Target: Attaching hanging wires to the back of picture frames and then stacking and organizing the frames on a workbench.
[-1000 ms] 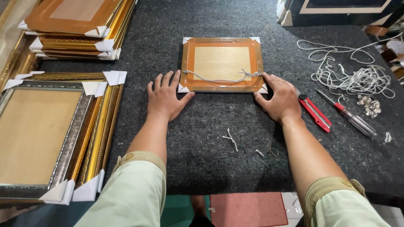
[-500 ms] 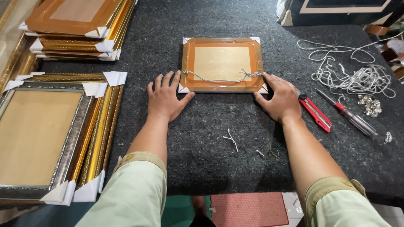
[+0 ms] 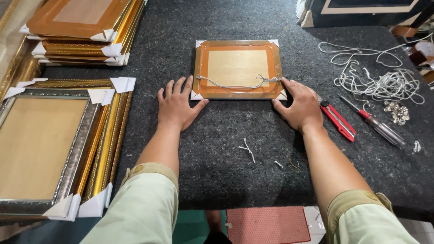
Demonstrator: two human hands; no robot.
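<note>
head view looks down on a small orange-backed picture frame (image 3: 237,69) lying face down in the middle of a dark felt-covered table (image 3: 217,149), its four corners capped with white protectors. a pale hanging cord (image 3: 235,84) runs across the lower part of its back. the left hand (image 3: 177,105) lies flat on the felt at the frame's near left corner, fingers spread and relaxed, its thumb and first finger touching that corner, gripping nothing. the right hand (image 3: 299,105) rests the same way at the near right corner, open, thumb along the near edge, fingertips against the right side. both arms wear pale green sleeves.

just right of the right hand lies a red utility knife (image 3: 338,121), and beside that a screwdriver (image 3: 379,123) with a clear handle. farther right sit a loose tangle of white cord (image 3: 375,77) and a small heap of metal hangers (image 3: 397,111). short cord scraps (image 3: 247,148) lie on the felt between the forearms. on the left stand a stack of gold frames (image 3: 81,31) and, nearer, a large silver-edged frame (image 3: 40,149) on more gold ones.
</note>
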